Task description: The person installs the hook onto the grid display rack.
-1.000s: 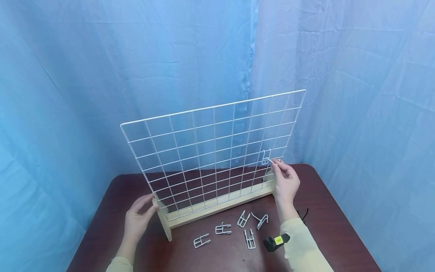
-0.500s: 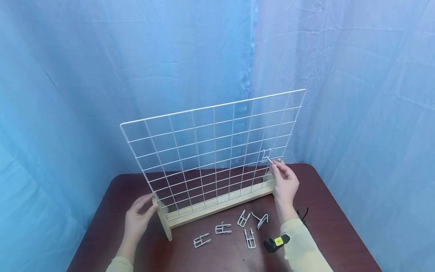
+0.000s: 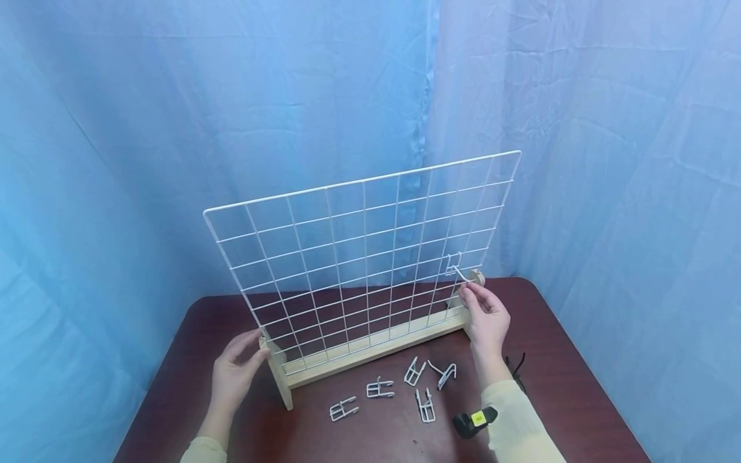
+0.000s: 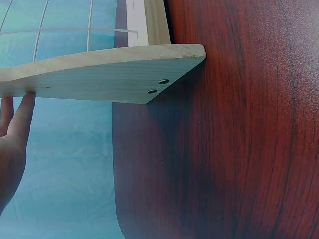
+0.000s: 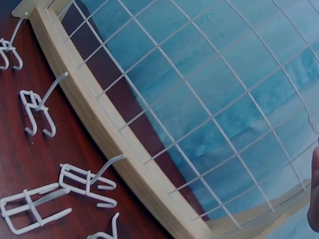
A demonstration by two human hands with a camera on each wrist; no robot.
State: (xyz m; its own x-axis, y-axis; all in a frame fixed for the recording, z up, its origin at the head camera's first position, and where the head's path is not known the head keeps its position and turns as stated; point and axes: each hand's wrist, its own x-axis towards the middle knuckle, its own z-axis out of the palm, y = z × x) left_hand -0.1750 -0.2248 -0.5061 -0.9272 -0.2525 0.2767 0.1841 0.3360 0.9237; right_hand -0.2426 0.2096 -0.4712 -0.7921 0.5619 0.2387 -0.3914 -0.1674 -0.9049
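A white wire grid panel (image 3: 366, 245) stands upright in a wooden base (image 3: 370, 350). Near its right side hangs a white wire hook (image 3: 452, 264), its prong pointing out toward the person. My right hand (image 3: 488, 316) pinches the end of that prong between thumb and fingertips; only an edge of the right hand (image 5: 314, 194) enters the right wrist view. At the other end, my left hand (image 3: 231, 366) touches the wooden side piece (image 3: 278, 373). In the left wrist view, straight fingers (image 4: 22, 117) press against the outer face of this side piece (image 4: 119, 77).
Several more wire hooks (image 3: 425, 406) lie on the dark red-brown table (image 3: 550, 373) in front of the base. One wire hook (image 5: 37, 109) lies close to the base's front rail. A black strap with a yellow label (image 3: 477, 420) is by the right sleeve. Blue curtains (image 3: 347, 96) surround the table.
My right hand has slid slightly down and outward along the hook's prong, so more of the prong shows. The left hand stays at the side piece.
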